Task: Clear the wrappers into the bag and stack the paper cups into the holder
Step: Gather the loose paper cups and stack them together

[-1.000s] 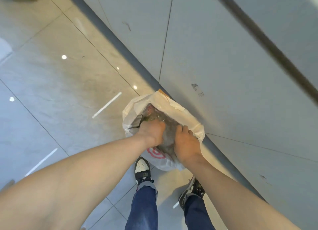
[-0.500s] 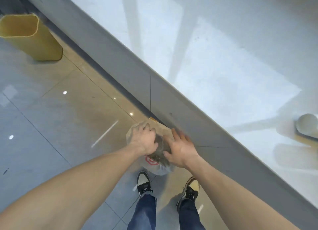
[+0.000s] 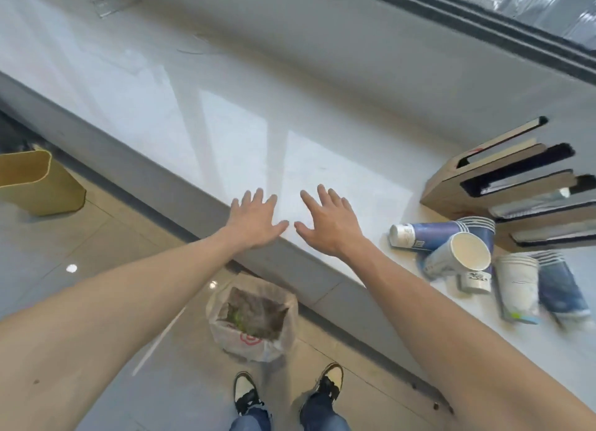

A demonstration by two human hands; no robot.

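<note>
Glossy white worktop (image 3: 225,133) carried blurred paper cups (image 3: 458,253) lying at its right end, both splayed, empty hands, left hand (image 3: 254,221) and right hand (image 3: 329,224), hovered over its edge, while the bag (image 3: 254,321) on the floor showed indistinct wrappers.

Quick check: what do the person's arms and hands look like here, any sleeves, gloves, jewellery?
Both forearms are bare to the frame edge: no sleeves visible. Left hand and right hand are ungloved, with no rings, watch or bands showing. No markings or cables.
</note>
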